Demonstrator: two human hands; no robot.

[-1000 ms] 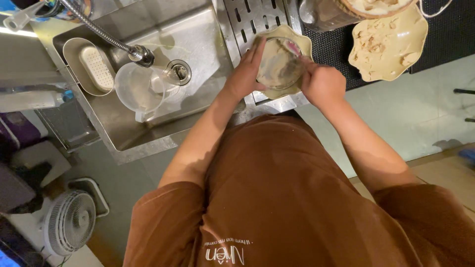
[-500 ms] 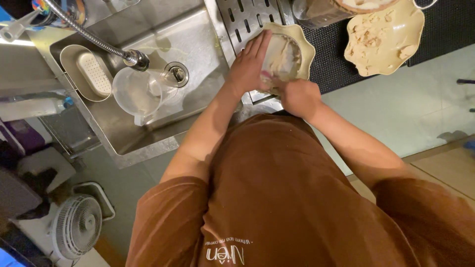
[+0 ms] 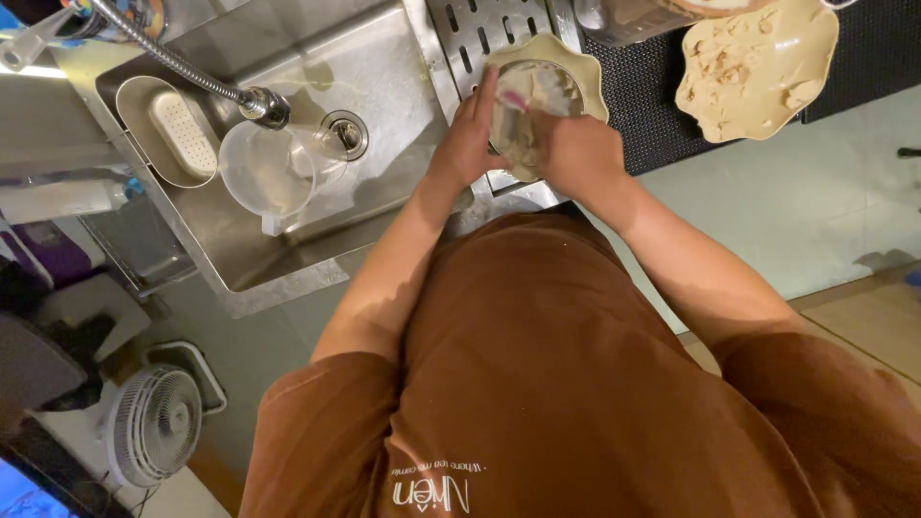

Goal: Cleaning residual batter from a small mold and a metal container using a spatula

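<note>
- Two hands work on one scalloped cream plate, which sits tilted over the slotted steel drainboard just right of the sink; the sink serves as the landmark here.
- The left hand grips the plate's left rim — fingers laid together and flat against the edge, thumb hidden behind it; the plate rests in that grasp.
- The right hand is pressed onto the plate's face, fingers curled together around something pinkish that shows only as a small tip; what it is cannot be told.
- Inside the sink: one clear plastic jug lying near the drain; one oblong steel strainer basket at its left end; one flexible spring faucet whose head hangs above the jug.
- Right of the sink, beyond the drainboard: one dark mat; on it one more cream scalloped plate, soiled with brownish smears — so two plates of that kind in all.
- Below the sink, on the floor side: one white round fan.
- The person wears one brown short-sleeved shirt; both forearms are bare.
</note>
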